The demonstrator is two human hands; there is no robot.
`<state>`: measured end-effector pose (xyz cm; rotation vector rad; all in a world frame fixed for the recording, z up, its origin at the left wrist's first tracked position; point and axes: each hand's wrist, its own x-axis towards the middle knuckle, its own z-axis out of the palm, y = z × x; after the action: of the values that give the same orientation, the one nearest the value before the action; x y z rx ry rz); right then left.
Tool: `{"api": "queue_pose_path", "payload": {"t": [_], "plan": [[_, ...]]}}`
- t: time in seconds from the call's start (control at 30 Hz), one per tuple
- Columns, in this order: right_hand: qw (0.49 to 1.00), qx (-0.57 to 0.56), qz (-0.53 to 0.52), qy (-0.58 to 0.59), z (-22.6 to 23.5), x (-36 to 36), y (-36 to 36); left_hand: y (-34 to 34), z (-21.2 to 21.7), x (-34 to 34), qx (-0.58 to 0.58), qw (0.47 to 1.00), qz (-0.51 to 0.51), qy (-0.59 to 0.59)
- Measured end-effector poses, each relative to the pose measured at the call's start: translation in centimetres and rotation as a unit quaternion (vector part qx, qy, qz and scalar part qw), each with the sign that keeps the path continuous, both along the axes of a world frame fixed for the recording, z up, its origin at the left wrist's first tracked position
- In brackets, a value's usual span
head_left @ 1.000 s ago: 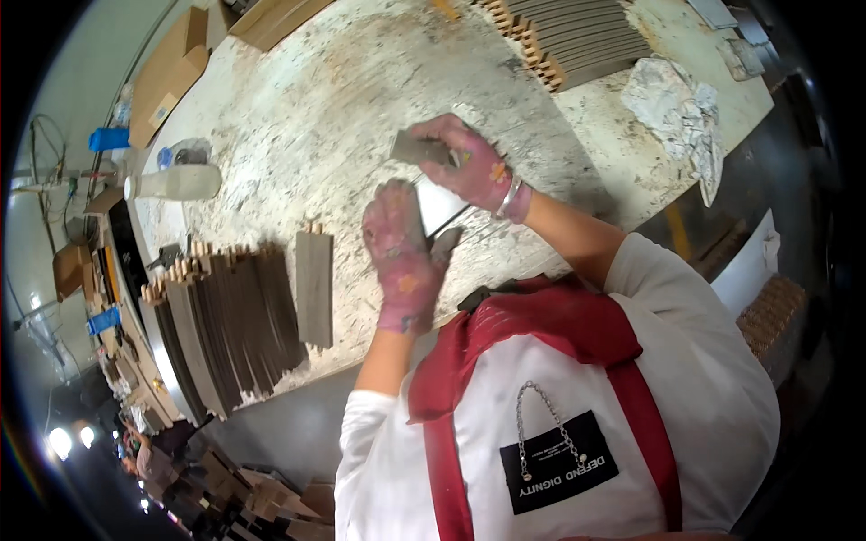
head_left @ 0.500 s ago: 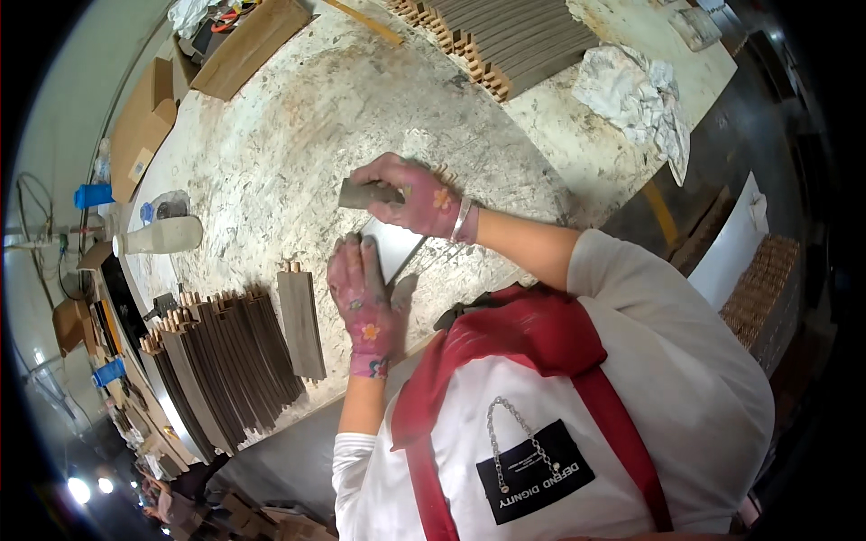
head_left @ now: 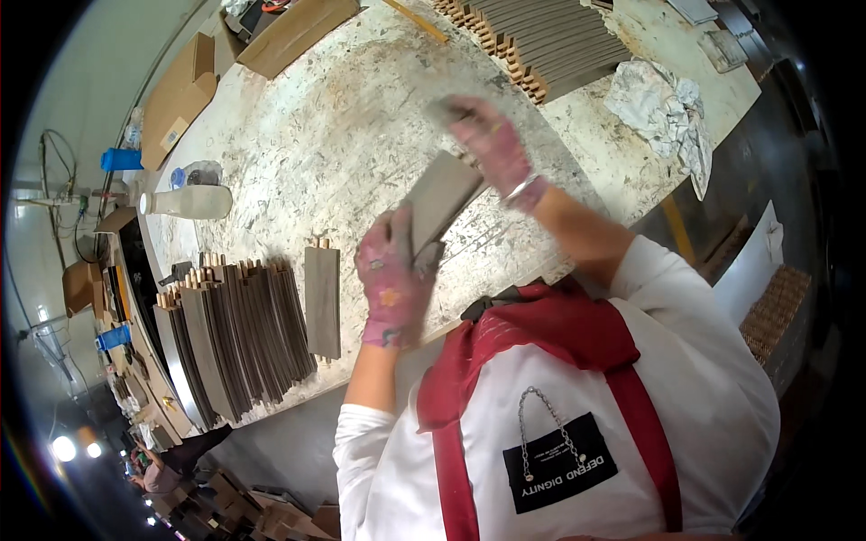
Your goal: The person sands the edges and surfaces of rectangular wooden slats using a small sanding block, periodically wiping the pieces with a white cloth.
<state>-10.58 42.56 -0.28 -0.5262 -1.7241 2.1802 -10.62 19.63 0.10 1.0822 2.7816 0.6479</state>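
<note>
My left hand (head_left: pixel 394 279), in a pink flowered glove with grey-stained fingertips, grips the lower end of a flat grey wooden slat (head_left: pixel 442 200). The slat is tilted over the worktable, and wooden dowel ends show at its upper end. My right hand (head_left: pixel 494 144), gloved the same way and smeared by motion, is just beyond the slat's upper right end. At its fingertips is a blurred grey-brown block (head_left: pixel 442 110), held clear of the slat. A single grey slat (head_left: pixel 322 302) with dowels lies left of my left hand.
Many similar slats (head_left: pixel 239 338) stand in a row on the near left of the stained worktable (head_left: pixel 361 108). More slats (head_left: pixel 550 41) lie at the far right, beside a crumpled white cloth (head_left: pixel 663 113). A whitish bottle (head_left: pixel 188 203) and cardboard boxes (head_left: pixel 185 104) line the left side.
My right hand has moved away from the slat, up and to the right, with the block. The slat now shows a grey face instead of a bright white glare.
</note>
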Motion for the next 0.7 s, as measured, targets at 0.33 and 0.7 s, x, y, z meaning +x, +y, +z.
{"api": "queue_pose_path", "payload": {"t": [0.33, 0.7], "plan": [[0.948, 0.016, 0.22, 0.227, 4.5, 2.3, -3.5, -0.1, -0.2, -1.1, 0.456, 0.447, 0.074, -0.766], [0.973, 0.153, 0.058, 0.161, 3.4, -5.9, 2.4, -4.3, -1.5, 3.2, 0.438, 0.327, 0.021, -0.837]]}}
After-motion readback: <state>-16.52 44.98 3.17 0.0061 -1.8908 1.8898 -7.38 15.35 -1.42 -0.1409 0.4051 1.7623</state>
